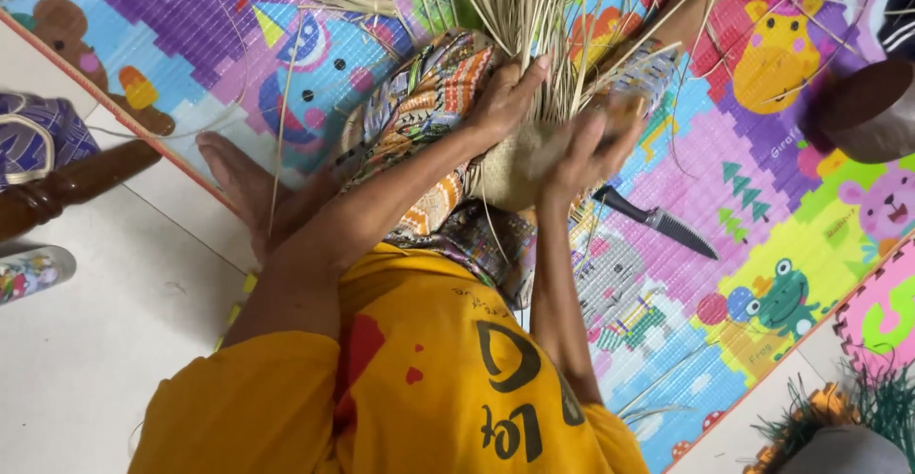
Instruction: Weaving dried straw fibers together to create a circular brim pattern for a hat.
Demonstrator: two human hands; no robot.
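A small woven straw basket (510, 177) rests in my lap, with many loose pale strands (534, 7) fanning up from its rim. My left hand (510, 93) grips the basket's left side where the strands rise. At the basket's right side, my right hand (586, 145) presses with its fingers curled over the weave. Both arms reach out from a yellow shirt (400, 398). A patterned cloth (429, 102) covers my legs under the basket, and my bare foot (238, 179) lies to the left.
A black-handled knife (658, 219) lies on the colourful play mat (724, 150) just right of the basket. A brown round container (872, 107) stands at the far right. A dark wooden leg (76, 183) and a printed tumbler (33, 272) lie on the white floor at the left.
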